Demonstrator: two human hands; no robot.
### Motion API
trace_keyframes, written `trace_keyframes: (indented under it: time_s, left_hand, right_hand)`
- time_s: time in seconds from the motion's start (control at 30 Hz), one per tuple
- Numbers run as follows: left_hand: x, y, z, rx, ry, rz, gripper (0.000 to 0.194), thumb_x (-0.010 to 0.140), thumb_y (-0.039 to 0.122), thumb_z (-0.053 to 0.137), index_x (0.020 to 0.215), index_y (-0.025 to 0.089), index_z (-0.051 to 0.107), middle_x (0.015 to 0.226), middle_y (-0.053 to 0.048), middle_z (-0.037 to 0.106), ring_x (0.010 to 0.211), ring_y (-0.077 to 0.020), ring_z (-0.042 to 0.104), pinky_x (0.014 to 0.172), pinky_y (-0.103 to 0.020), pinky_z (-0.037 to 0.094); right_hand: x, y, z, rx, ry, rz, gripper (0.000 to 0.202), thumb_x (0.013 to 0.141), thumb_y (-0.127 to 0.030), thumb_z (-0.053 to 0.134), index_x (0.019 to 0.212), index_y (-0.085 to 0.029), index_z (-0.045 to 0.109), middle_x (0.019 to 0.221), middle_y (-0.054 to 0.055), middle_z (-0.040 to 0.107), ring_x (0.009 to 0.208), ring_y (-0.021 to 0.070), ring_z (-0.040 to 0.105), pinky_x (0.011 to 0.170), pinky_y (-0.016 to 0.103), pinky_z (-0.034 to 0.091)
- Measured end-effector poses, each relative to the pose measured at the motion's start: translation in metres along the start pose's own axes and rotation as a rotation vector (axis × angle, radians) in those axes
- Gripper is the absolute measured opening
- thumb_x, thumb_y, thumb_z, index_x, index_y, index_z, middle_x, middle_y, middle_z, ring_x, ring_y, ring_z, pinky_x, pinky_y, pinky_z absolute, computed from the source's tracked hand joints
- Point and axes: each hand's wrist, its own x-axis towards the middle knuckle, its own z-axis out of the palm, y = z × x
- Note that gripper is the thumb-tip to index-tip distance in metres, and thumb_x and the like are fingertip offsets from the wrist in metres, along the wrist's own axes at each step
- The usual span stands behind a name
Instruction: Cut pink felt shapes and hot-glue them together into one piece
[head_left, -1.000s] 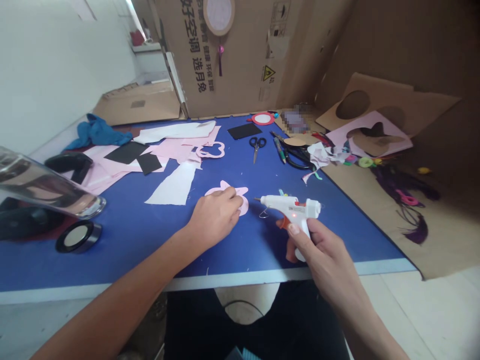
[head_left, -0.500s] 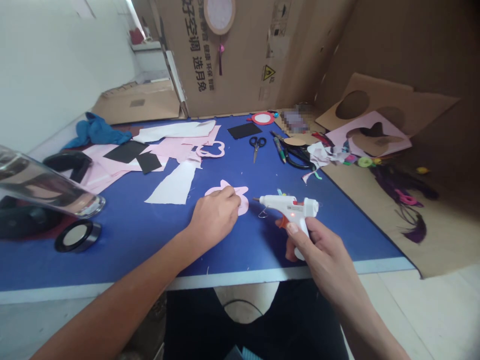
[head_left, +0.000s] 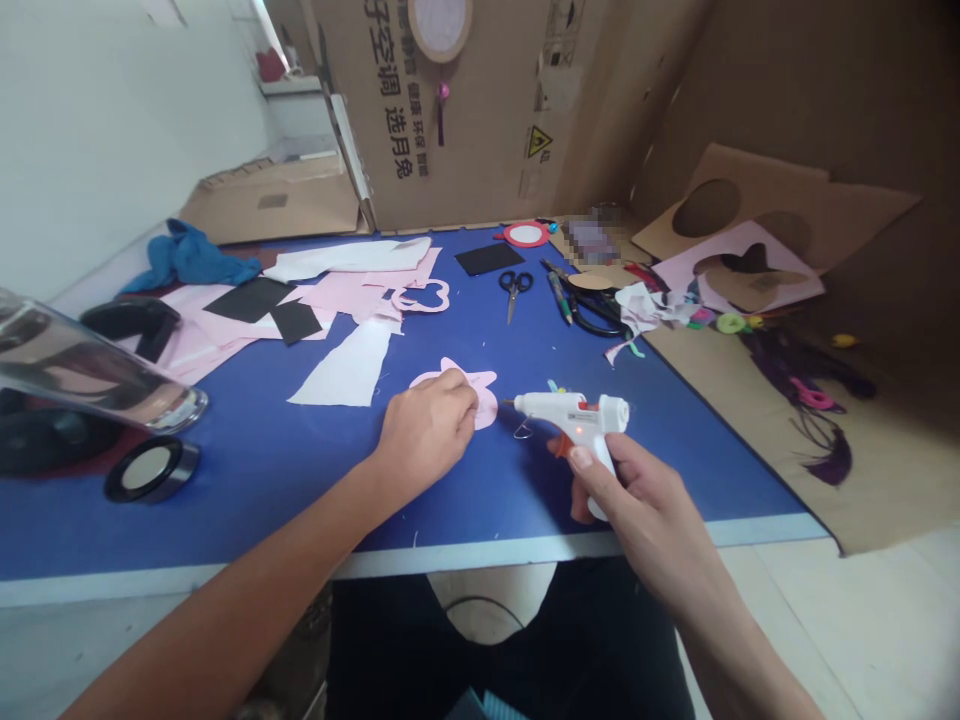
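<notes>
Work in hand: gluing a pink cut-out [head_left: 480,392] w/ a hot glue gun [head_left: 574,415]. Judging from how things lie, cutting looks done: the pink shape lies flat on the blue desk [head_left: 262,470], near centre, and a matching pink outline scrap [head_left: 424,297] sits further back by the pink & white offcuts [head_left: 349,365]. Gun's red light is on, so prob. warmed up. No glue bead visible on the pink piece from here, too small to tell for sure. Left to do, as I read it: lay glue, then stick something onto or under the shape.

Hands:
- Left hand [head_left: 427,432]: loosely curled, fingers bent down, fingertips pressing on the near-left edge of the pink cut-out, pinning it to the desk. Not gripping it, just holding it flat; it covers part of the shape.
- Right hand [head_left: 637,500]: closed round the glue gun's grip, thumb up near the orange trigger area. Gun held level just above the desk, nozzle pointing left, tip just beside the cut-out's right edge, not touching as far as I can see.

Around: black scissors [head_left: 514,287] well behind, pens & bigger black-handled shears [head_left: 592,310] to the back right, roll of black tape [head_left: 150,468] at left, clear glass cylinder [head_left: 90,375] lying over the left edge, blue cloth [head_left: 187,260] far left, black paper bits, big cardboard box [head_left: 480,120] at back.
</notes>
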Motion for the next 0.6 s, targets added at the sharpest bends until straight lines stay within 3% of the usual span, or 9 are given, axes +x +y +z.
trace_keyframes:
  time_s: [0.17,0.4,0.6]
  left_hand:
    - [-0.001,0.001,0.002,-0.002,0.022,0.006,0.025,0.107,0.02,0.054,0.099,0.021,0.078,0.118,-0.006,0.076,0.101,-0.0255,0.072,0.069,-0.035,0.05]
    - [-0.001,0.002,0.003,0.004,0.014,-0.003,0.028,0.108,0.019,0.05,0.101,0.02,0.077,0.117,-0.007,0.075,0.099,-0.026,0.071,0.067,-0.036,0.049]
    - [-0.003,0.002,0.004,0.009,0.02,0.003,0.029,0.108,0.018,0.05,0.1,0.02,0.078,0.116,-0.008,0.074,0.099,-0.0249,0.071,0.071,-0.035,0.052]
  right_hand:
    - [-0.005,0.003,0.002,-0.044,-0.007,-0.042,0.045,0.102,-0.067,0.062,0.093,-0.024,0.073,0.063,0.001,0.068,0.06,0.0205,0.062,0.058,0.031,0.044]
    - [-0.008,-0.004,0.013,-0.099,-0.049,-0.094,0.045,0.106,-0.063,0.058,0.107,-0.022,0.075,0.063,-0.002,0.063,0.057,0.0181,0.054,0.055,0.031,0.038]
    - [-0.007,-0.005,0.018,-0.142,-0.017,-0.117,0.043,0.106,-0.063,0.057,0.103,-0.024,0.074,0.06,-0.003,0.06,0.055,0.0182,0.05,0.055,0.031,0.036]
